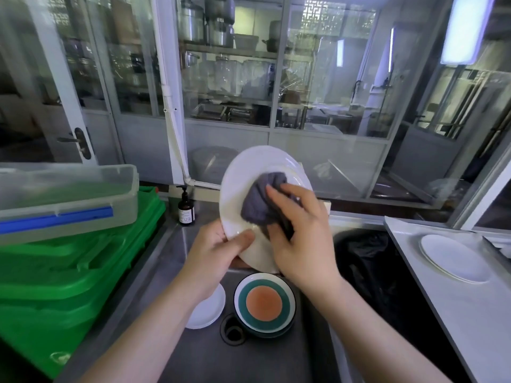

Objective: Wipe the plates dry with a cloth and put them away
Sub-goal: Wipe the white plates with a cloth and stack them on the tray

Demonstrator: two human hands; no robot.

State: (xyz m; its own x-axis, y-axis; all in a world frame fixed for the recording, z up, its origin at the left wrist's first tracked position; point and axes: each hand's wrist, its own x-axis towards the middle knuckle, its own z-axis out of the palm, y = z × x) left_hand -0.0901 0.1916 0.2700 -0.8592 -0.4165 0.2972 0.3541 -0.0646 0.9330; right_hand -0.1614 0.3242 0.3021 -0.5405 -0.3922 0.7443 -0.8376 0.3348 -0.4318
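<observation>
Steel sink (193,352) below glazed partitions. Left hand (213,252) grips white plate (246,189) by its lower rim, tilted above the sink. Right hand (301,239), fingers curled, presses grey cloth (262,200) against plate face. Another white plate (453,258) lies on the right worktop (456,313).

head camera looks forward and down, close over the sink (193,355), facing glass partitions (326,78).

Over the steel sink (177,272), the left hand (213,252) grips a tilted white plate (243,183) at its seven o'clock rim. The right hand (301,239) presses a grey cloth (262,200) against its face. Below lie a banded bowl (264,302) and small white plate (207,310); another plate (453,258) rests on the bench (470,313) at three o'clock.
</observation>
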